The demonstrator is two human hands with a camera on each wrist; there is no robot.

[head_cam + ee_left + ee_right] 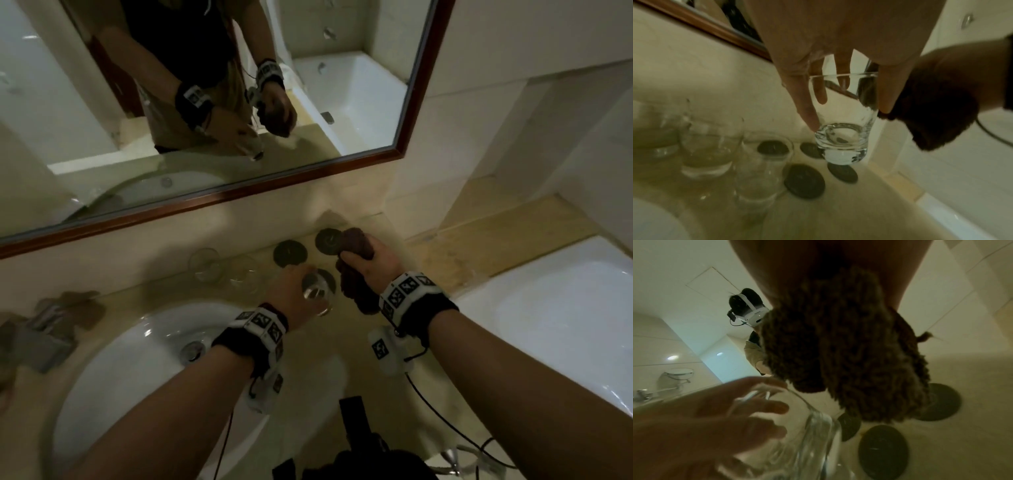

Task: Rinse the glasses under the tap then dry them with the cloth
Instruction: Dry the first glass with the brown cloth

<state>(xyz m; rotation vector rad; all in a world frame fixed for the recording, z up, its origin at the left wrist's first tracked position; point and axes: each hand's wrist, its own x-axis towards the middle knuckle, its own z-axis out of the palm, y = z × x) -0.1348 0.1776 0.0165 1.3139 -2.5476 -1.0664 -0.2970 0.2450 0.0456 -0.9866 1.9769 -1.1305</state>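
My left hand (303, 287) grips a clear glass (842, 126) from above, fingers and thumb round its rim, base down. It hangs over a dark round coaster (842, 173) on the beige counter; whether it touches I cannot tell. Just to its right, my right hand (368, 262) clutches a bunched dark cloth (356, 291), which fills much of the right wrist view as the cloth (849, 353). Cloth and glass (317, 293) are close but apart. Two more glasses (205, 265) (245, 279) stand on the counter to the left.
Other dark coasters (290, 253) (328, 241) lie near the wall under the mirror (239, 192). The white sink basin (137, 342) is at lower left, with the tap (48, 332) blurred at its left. A bathtub (548, 325) borders the counter on the right.
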